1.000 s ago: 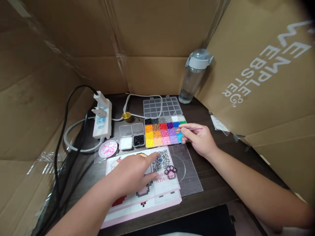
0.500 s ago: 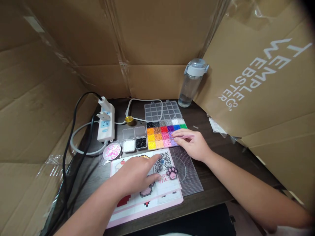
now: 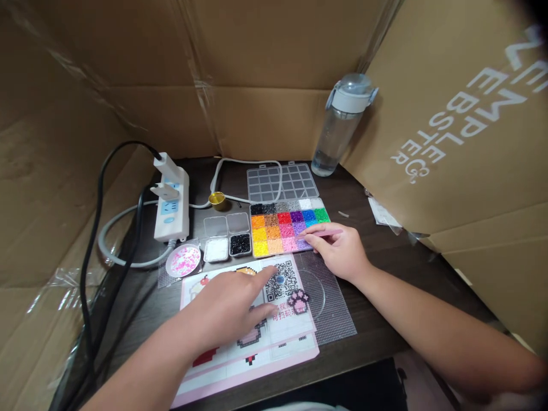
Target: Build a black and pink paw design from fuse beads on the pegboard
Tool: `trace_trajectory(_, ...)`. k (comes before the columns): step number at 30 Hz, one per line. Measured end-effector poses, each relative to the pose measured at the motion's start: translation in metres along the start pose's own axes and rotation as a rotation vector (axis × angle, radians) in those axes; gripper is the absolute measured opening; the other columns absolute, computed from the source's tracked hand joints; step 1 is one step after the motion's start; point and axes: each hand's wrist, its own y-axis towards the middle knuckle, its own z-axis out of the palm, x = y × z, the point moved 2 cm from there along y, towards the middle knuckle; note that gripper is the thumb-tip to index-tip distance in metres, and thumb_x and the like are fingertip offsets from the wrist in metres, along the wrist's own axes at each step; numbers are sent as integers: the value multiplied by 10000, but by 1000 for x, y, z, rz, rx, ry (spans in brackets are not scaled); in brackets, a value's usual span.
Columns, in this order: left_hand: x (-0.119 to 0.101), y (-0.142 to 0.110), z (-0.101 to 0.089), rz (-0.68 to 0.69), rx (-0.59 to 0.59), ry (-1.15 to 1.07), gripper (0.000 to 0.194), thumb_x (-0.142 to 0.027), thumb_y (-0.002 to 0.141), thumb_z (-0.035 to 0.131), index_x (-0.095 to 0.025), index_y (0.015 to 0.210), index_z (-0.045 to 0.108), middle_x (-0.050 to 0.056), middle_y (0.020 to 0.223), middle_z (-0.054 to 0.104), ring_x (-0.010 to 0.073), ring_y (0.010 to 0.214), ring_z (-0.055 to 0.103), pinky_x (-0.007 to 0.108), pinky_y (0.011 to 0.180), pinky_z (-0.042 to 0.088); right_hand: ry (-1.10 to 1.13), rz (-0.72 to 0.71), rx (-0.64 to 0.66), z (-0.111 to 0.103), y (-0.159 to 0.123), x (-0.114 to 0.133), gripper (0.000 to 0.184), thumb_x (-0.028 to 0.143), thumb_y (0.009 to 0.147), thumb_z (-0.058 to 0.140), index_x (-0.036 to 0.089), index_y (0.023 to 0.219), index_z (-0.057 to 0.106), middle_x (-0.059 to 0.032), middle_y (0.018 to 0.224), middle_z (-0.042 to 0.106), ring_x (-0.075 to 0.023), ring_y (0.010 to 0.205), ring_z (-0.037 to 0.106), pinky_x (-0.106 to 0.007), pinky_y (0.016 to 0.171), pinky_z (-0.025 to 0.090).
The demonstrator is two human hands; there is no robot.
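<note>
My left hand (image 3: 233, 305) rests on the printed pattern sheets (image 3: 280, 339), thumb and index finger apart, with nothing between them. Beside its fingertips lies a pink and black paw made of beads (image 3: 298, 301), on the sheet below a QR code (image 3: 280, 282). Over the right side of the bead box (image 3: 278, 228), my right hand (image 3: 338, 248) pinches a pink pair of tweezers (image 3: 321, 233). The tweezer tip points left among the pink and purple compartments; whether it holds a bead is too small to tell. A clear pegboard (image 3: 331, 308) lies partly under the sheets.
A round dish of pink and white beads (image 3: 183, 261), a tub of white beads (image 3: 216, 249) and a tub of black beads (image 3: 240, 244) stand left of the box. Behind are a gold cup (image 3: 217, 200), a power strip (image 3: 172, 202) with cables, and a water bottle (image 3: 340, 125). Cardboard walls (image 3: 257, 123) surround the table.
The camera view has shifted and come slightly closer. The tweezers in my right hand stay over the box's right side, tilted a little differently. My left hand keeps its place on the sheet.
</note>
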Motion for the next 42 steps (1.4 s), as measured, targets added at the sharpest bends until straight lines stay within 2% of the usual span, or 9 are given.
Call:
trace_trajectory(6, 1, 0, 0, -1, 13, 2, 613, -504, 985, 526, -260, 1544, 467, 131, 1027, 794, 319, 924, 740, 385, 749, 513, -49, -56, 44, 3, -1, -2, 108, 252, 849, 730, 219, 808, 825, -76, 854, 835, -232, 763, 796, -399, 760, 673)
trace_trajectory(9, 1, 0, -1, -1, 25, 4, 631, -515, 986, 529, -255, 1556, 455, 136, 1047, 793, 328, 935, 740, 394, 755, 517, -36, -41, 65, 3, -1, 0, 96, 250, 841, 740, 230, 809, 828, -63, 844, 836, -229, 758, 797, -390, 749, 677)
trace_trajectory(19, 2, 2, 1, -2, 12, -29, 623, -510, 975, 540, -258, 1541, 477, 127, 995, 792, 314, 897, 738, 385, 739, 520, 7, -10, 9, -3, 1, 1, 80, 249, 826, 769, 211, 801, 835, -71, 848, 835, -211, 715, 777, -375, 723, 682)
trace_trajectory(25, 2, 2, 1, -4, 26, -16, 611, -503, 980, 542, -268, 1539, 478, 114, 977, 796, 320, 884, 745, 382, 730, 520, -19, -43, 59, -4, 0, 2, 97, 241, 839, 754, 210, 794, 834, -74, 868, 840, -227, 794, 800, -376, 771, 685)
trace_trajectory(34, 1, 2, 0, -3, 22, -25, 601, -523, 968, 559, -281, 1515, 494, 104, 970, 798, 304, 870, 742, 358, 705, 506, -28, -41, 81, -5, -1, 0, 87, 269, 833, 770, 227, 791, 834, -64, 839, 838, -227, 751, 796, -377, 729, 682)
trace_trajectory(42, 0, 1, -1, -14, 46, -17, 607, -526, 976, 554, -275, 1525, 486, 111, 972, 791, 322, 882, 739, 374, 706, 503, -23, -35, 114, -4, -1, 0, 83, 246, 838, 757, 235, 823, 837, -52, 842, 842, -228, 776, 805, -372, 757, 676)
